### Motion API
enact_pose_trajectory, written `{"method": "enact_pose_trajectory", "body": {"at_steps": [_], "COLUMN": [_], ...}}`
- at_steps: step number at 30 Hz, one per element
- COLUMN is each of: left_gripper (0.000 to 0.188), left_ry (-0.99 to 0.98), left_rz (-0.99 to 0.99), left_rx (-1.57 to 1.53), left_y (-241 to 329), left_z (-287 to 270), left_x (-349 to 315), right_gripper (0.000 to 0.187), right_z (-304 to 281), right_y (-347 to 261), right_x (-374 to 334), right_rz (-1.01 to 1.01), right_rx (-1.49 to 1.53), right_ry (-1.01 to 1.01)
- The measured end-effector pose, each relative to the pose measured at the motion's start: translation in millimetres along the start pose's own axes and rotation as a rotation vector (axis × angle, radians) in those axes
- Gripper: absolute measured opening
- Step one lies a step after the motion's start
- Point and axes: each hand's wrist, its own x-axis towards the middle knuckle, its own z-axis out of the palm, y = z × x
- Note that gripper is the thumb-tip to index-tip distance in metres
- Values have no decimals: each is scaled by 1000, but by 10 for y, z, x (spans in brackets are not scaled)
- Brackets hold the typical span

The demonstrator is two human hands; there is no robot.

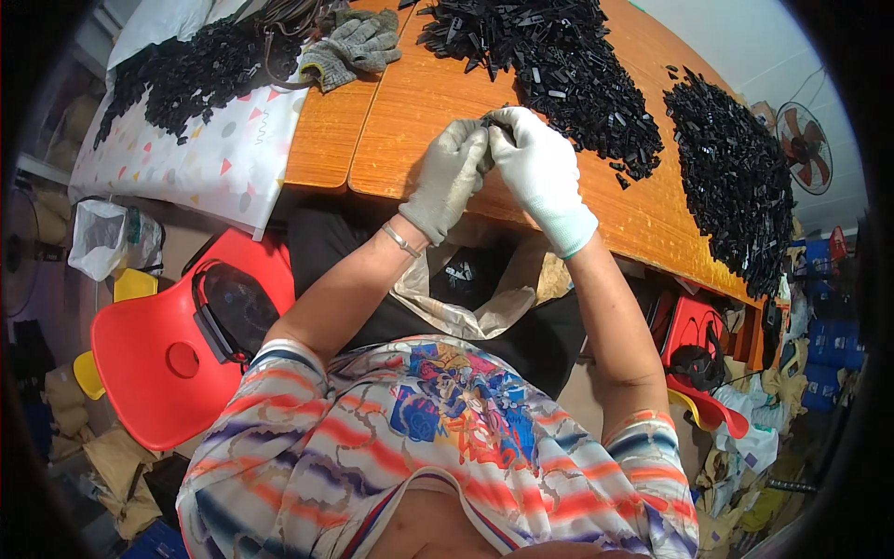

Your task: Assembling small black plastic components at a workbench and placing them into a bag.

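Both my hands wear pale knit gloves and meet above the near edge of the wooden table [447,93]. My left hand [445,182], in a greyish glove, has its fingers closed at the fingertips of the other hand. My right hand [535,168], in a whiter glove, pinches there too. A small dark piece [487,123] shows between the fingertips; most of it is hidden, so its kind is unclear. Below the hands, an open pale sack [466,321] sits at my lap with some black pieces [463,275] inside.
Heaps of small black plastic pieces [587,84] lie on the table, with another pile [731,177] farther right. Grey gloves [352,51] rest near a patterned cloth [233,163] bearing more black pieces [200,79]. Red chairs [163,349] stand either side; a fan [803,144] is at right.
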Motion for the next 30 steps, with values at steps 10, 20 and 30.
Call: {"method": "enact_pose_trajectory", "body": {"at_steps": [10,20,30], "left_gripper": [20,21,29], "left_ry": [100,47,-244], "left_rz": [-159,-132,-197], "left_rx": [-61,-67,-122], "left_y": [-6,24,71], "left_z": [18,43,-133], "left_x": [-3,101,35], "right_gripper": [11,17,27], "right_z": [117,42,-316], "right_y": [61,11,351], "right_x": [32,33,-107], "right_rz": [-151,68,364], "right_rx": [-196,-108,908], "right_ry": [-23,-10,-241]}}
